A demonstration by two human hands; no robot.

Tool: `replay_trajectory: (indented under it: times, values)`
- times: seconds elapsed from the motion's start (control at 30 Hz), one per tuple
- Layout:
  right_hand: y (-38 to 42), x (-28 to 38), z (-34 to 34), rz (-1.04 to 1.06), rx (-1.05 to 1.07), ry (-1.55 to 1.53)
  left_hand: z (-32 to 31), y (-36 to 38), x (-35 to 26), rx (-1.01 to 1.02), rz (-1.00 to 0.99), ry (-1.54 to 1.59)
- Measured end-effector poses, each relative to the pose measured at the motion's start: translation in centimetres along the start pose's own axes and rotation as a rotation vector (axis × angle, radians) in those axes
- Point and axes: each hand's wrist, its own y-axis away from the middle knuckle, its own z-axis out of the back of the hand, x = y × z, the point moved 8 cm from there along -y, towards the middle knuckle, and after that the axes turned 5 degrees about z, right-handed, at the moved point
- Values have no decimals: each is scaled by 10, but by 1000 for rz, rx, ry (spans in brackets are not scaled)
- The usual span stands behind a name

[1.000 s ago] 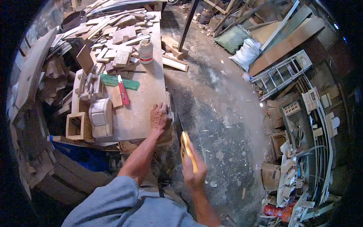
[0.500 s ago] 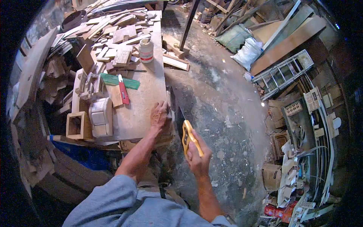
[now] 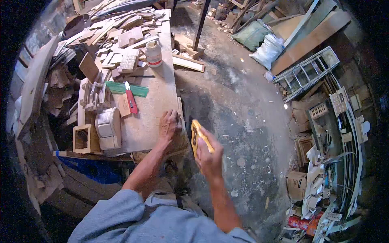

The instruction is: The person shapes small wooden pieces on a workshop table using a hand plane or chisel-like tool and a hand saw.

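My right hand is wrapped round the yellow handle of a handsaw, off the right side of the workbench. The saw's blade can hardly be made out against the dark floor. At the bench's right edge, my left hand presses down with bent fingers; what lies under them is hidden. To its left on the bench are a red utility knife, a green strip and a curved wooden piece. Beside that stands a square wooden frame.
A white bottle stands near a heap of wood offcuts on the bench. A dark post rises behind it. Along the right lie sacks, a metal ladder frame, boards and a cardboard box.
My right hand and the saw have moved slightly up and left, and the handle now looks foreshortened, with less blade showing. My left hand stays at the bench edge. The view has shifted slightly.
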Motion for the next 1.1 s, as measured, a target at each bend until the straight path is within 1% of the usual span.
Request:
replay_trajectory:
  times: [0.07, 0.1, 0.2, 0.23, 0.37, 0.43, 0.47, 0.53, 0.6, 0.63, 0.67, 0.73, 0.77, 0.8, 0.83, 0.93, 0.97, 1.07, 1.1]
  values:
    - [-8, -7, -7, 1, -9, 5, -1, 7, -1, 12, 10, 10]
    - [-3, 0, -4, -32, -5, -15, 0, 9, -3, 4, 15, 10]
    - [5, 10, 3, -12, 29, 49, 1, 7, -1, -58, -1, 11]
    - [2, 7, 0, -36, 21, 17, 1, 4, -1, -74, -12, 10]
    - [-31, -27, -22, -11, 24, 2, -6, 12, 1, 3, 28, 6]
    - [-30, -17, -20, -29, 24, -26, -9, 7, 8, -11, 26, 4]
    - [-6, -3, -9, -49, 21, -1, -9, 8, 7, -19, 22, -3]
    - [7, 26, -8, -164, 27, -67, -8, 6, 5, -31, 13, -19]
    - [6, 40, -22, -370, 19, -251, -6, 6, 12, -34, 32, 35]
    - [-10, 13, -23, -169, 36, -37, -8, 8, 7, -37, 32, 70]
    - [-23, -12, -24, 23, 10, 191, -17, 22, -1, -8, -10, 41]
    - [-4, 19, -19, 284, 16, 304, -27, 7, 21, -74, -77, -71]
    - [12, 16, -7, 163, -2, 210, -28, 11, 23, -177, -117, -55]
    - [28, 14, 4, 44, -31, 114, -33, 20, 18, -119, -84, -37]
    - [34, 42, 9, -101, -38, 29, -27, 13, 15, -88, -62, -32]
    - [34, 57, 13, -201, -26, -64, -21, 4, 17, -29, -18, -23]
    - [31, 52, 14, -190, -19, -53, -22, 5, 15, -3, -12, -14]
    - [27, 55, 8, -254, -11, -88, -6, 5, 4, -38, 31, 1]
    - [30, 52, 8, -250, -20, -95, -10, 5, 7, -28, 19, 3]
